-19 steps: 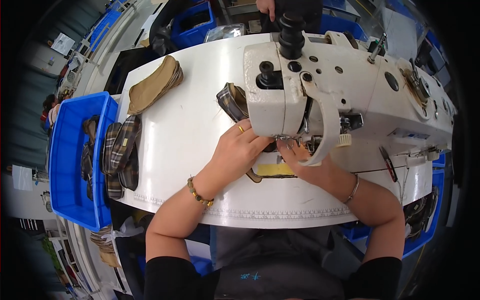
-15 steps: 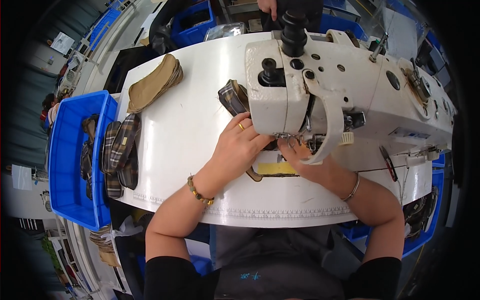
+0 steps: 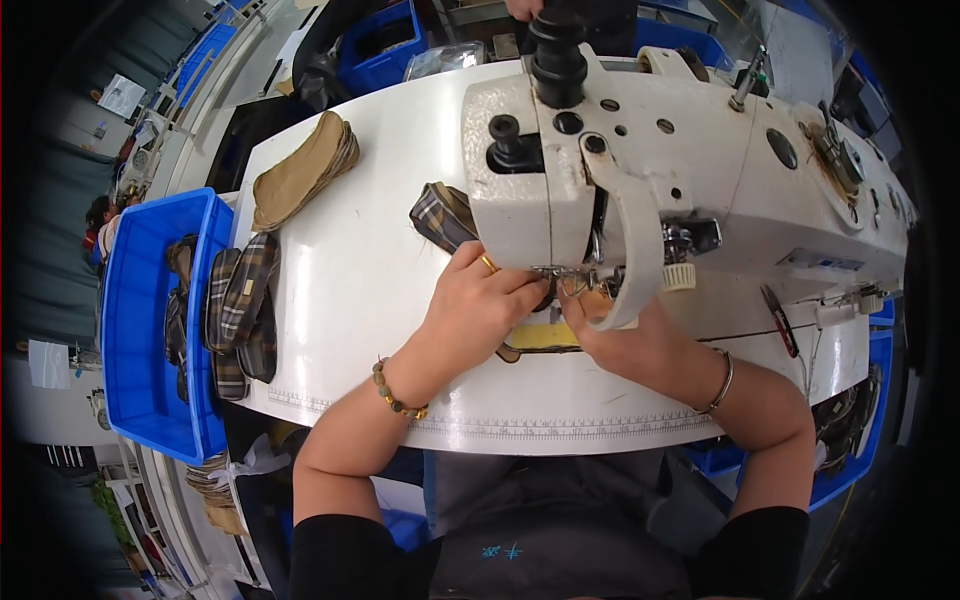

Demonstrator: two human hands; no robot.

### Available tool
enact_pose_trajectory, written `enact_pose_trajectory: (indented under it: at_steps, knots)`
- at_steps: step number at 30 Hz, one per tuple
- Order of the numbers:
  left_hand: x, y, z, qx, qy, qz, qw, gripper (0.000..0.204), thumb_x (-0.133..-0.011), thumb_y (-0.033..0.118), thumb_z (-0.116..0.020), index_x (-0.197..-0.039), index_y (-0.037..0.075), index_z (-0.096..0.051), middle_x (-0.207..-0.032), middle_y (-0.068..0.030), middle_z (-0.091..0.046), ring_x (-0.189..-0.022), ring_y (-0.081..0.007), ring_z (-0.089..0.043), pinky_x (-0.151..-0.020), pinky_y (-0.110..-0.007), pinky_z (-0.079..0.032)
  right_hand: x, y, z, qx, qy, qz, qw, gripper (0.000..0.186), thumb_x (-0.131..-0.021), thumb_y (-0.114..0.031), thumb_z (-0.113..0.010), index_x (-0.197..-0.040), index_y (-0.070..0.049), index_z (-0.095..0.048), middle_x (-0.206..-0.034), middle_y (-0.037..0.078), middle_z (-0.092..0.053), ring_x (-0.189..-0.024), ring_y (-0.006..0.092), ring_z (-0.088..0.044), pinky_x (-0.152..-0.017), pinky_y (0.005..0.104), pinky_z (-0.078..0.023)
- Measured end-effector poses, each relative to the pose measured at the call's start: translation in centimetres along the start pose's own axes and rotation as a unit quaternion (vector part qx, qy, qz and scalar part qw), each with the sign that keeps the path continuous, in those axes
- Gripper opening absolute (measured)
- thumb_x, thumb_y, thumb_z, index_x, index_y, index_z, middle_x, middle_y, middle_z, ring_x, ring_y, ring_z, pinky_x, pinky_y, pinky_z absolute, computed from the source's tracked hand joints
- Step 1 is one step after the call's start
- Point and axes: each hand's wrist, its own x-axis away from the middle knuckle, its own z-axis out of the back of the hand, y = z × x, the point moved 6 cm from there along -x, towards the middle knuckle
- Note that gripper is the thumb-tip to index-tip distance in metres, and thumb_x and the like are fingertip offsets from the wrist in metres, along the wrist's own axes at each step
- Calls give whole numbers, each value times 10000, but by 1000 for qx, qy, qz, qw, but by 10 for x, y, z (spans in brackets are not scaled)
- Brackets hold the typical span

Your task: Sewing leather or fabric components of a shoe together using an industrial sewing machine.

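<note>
My left hand, ringed and with a bead bracelet at the wrist, has its fingers bent and pressed onto a plaid fabric slipper piece. The piece runs from behind that hand toward the needle area of a white sewing machine. My right hand is curled close by, its fingertips meeting the work beside the metal presser parts. The machine's guard arm partly hides those fingers. A yellow strip shows on the bed between my hands, and a small tan edge pokes out below the left one.
Tan sole-shaped pieces are stacked at the table's far left. Plaid slipper pieces lie piled at the left edge, against a blue bin. Thread snips rest on the right. Across the table stands another person.
The view has shifted, so the machine sits further left in the picture. Relative to the machine, the plaid piece has come slightly nearer to me. Both hands keep their hold by the needle.
</note>
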Motion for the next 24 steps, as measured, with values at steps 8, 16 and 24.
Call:
enact_pose_trajectory:
  at_steps: [8, 16, 24]
  knots:
    - [2, 4, -2, -17, -2, -1, 1000, 242, -711, 116, -649, -925, 88, -758, -911, 19, -697, -908, -167, -625, -863, -320, -440, 11, 0, -16, 126, -233, -26, 964, 199, -982, -66, -546, -1151, 34, -575, -992, 49, -647, -972, 135, -620, -773, 269, -495]
    - [-2, 4, -2, -33, -11, 5, 999, 234, -711, 102, -649, -920, 78, -752, -899, -5, -698, -887, -194, -635, -857, -352, -467, -1, 1, -8, 90, -52, 6, 995, 303, -724, -117, -659, -1021, -60, -675, -734, 24, -576, -666, 183, -571, -580, 349, -437]
    - [4, -2, -3, -55, -18, 7, 998, 291, -683, 81, -686, -970, 99, -733, -747, -3, -639, -753, -194, -631, -719, -333, -493, -5, -12, -9, 158, -88, -13, 983, 220, -667, -131, -681, -881, -85, -704, -606, 19, -558, -532, 197, -600, -448, 350, -459]
